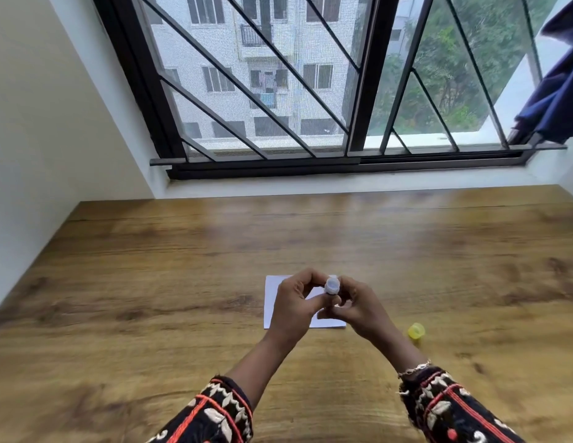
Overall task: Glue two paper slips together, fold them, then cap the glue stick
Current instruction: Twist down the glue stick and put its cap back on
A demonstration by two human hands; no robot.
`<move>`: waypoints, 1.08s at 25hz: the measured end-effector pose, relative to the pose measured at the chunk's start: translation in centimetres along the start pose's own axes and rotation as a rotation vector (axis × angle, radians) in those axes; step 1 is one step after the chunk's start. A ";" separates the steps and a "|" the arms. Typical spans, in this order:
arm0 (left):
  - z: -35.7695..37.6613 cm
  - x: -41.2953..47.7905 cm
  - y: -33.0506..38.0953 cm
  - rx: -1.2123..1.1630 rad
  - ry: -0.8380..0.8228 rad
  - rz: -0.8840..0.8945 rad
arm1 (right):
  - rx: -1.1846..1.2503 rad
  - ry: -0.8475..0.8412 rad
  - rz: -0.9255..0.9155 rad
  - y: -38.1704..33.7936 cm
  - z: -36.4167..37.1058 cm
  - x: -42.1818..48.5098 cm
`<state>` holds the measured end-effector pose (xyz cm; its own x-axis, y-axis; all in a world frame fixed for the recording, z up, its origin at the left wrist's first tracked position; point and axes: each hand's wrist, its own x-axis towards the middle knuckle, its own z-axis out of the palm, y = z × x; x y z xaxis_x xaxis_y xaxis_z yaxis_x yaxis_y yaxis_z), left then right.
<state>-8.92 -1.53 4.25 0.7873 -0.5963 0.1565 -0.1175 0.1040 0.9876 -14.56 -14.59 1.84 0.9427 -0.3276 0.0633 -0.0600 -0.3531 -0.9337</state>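
- A wide brown wooden table (150,266) with a grain pattern fills the lower half of the view; behind it, at 12 o'clock, is a big window with a black metal frame and slanted bars (262,91), and through it a pale apartment building and green trees are seen.
- At 2 o'clock, at the right end of the window, a dark blue cloth (557,91) hangs down.
- The left hand (296,305) and the right hand (355,303) meet above the middle of the table, fingers curled inward, and they hold together a small glue stick with a whitish round top (331,285).
- The open round end of the glue stick points up toward the camera; its body is hidden between the fingers, so I cannot tell how much glue is inside.
- Which hand carries the main grip is not clear, because the picture is blurred there; both hands touch the stick.
- Under the hands lies a white rectangular sheet of paper (274,298) flat on the table; the hands cover most of it, and I cannot tell if it is one slip or two.
- A small yellow plastic cap (416,331) stands on the table at 4 o'clock from the hands, near the right wrist but apart from it, with its open side up and nothing visible in it.
- Both forearms wear dark sleeves with embroidered red and cream pattern (214,414), and a thin bracelet (414,368) is on the right wrist.
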 end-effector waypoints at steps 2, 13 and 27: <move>0.1 -0.1 0.0 0.005 -0.008 -0.005 | -0.033 0.000 -0.018 -0.4 0.0 -0.2; 0.5 -0.5 -0.4 0.024 0.000 -0.014 | 0.048 -0.080 -0.023 0.0 -0.9 -0.5; 1.3 -0.5 -0.3 0.003 0.024 -0.027 | -0.020 -0.217 -0.053 0.6 -2.1 -0.3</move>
<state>-10.02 -2.30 3.94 0.8045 -0.5796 0.1299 -0.0982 0.0858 0.9915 -15.57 -16.58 2.03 0.9931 -0.1128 0.0328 -0.0129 -0.3824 -0.9239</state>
